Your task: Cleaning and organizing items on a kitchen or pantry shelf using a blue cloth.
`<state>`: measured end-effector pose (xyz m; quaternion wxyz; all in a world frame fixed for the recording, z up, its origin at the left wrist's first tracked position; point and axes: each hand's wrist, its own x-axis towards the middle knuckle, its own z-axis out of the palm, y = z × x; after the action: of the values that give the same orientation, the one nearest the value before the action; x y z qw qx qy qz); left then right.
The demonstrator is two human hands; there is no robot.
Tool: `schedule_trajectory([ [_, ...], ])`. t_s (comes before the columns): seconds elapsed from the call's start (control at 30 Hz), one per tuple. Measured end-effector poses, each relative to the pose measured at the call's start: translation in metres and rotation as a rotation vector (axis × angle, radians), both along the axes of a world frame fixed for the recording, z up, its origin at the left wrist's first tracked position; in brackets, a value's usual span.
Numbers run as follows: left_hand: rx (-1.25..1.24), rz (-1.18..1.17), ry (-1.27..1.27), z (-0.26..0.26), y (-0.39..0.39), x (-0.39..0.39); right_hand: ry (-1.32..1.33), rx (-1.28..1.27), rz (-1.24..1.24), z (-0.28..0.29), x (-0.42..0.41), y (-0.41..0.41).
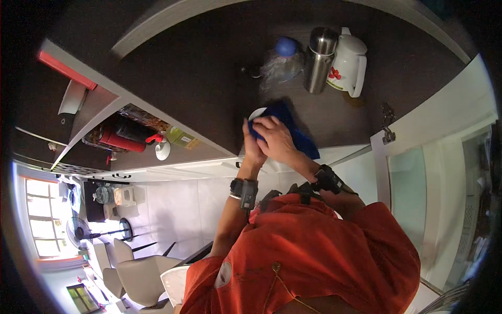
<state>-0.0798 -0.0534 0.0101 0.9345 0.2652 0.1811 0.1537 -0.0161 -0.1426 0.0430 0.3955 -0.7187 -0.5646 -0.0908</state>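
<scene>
My left hand (254, 148) supports a white rounded piece of ware (257, 114) from its left side, just above the front of the dark wooden cabinet shelf (274, 123). Only a pale rim shows, so whether it is a cup or a bowl cannot be told. A dark blue cloth (300, 135) covers most of it and hangs down to the right. My right hand (277, 138) presses the cloth against the white ware, fingers bent over it. Both hands are close together and partly overlap.
Behind my hands stand a clear plastic bottle with a blue cap (285, 47), a steel thermos flask (321, 61) and a white jug (350, 62). An open cabinet door (431, 121) is at right. Left compartments hold a cleaver (72, 98) and a white mug (162, 150).
</scene>
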Motion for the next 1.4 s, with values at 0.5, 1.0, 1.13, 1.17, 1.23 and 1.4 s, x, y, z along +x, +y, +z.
schedule_trajectory([
  [0.5,-0.062,-0.044,0.057,0.004,-0.007,0.003,-0.294,-0.095,-0.066,-0.004,0.021,0.017],
  [1.0,0.076,0.217,0.073,0.008,-0.027,0.007,-0.02,-0.208,-0.311,0.004,0.025,0.0],
  [1.13,0.085,0.14,-0.036,-0.012,-0.018,-0.001,0.009,-0.052,-0.098,0.009,0.004,0.024],
  [1.17,0.096,0.132,-0.091,-0.022,-0.016,-0.005,0.007,-0.05,-0.014,0.009,-0.003,0.023],
  [1.23,0.053,0.214,-0.059,-0.022,-0.016,-0.009,-0.031,-0.143,0.108,0.006,-0.003,0.01],
  [1.4,-0.016,0.272,0.069,-0.005,-0.021,-0.003,-0.035,-0.271,0.075,0.009,0.032,-0.043],
])
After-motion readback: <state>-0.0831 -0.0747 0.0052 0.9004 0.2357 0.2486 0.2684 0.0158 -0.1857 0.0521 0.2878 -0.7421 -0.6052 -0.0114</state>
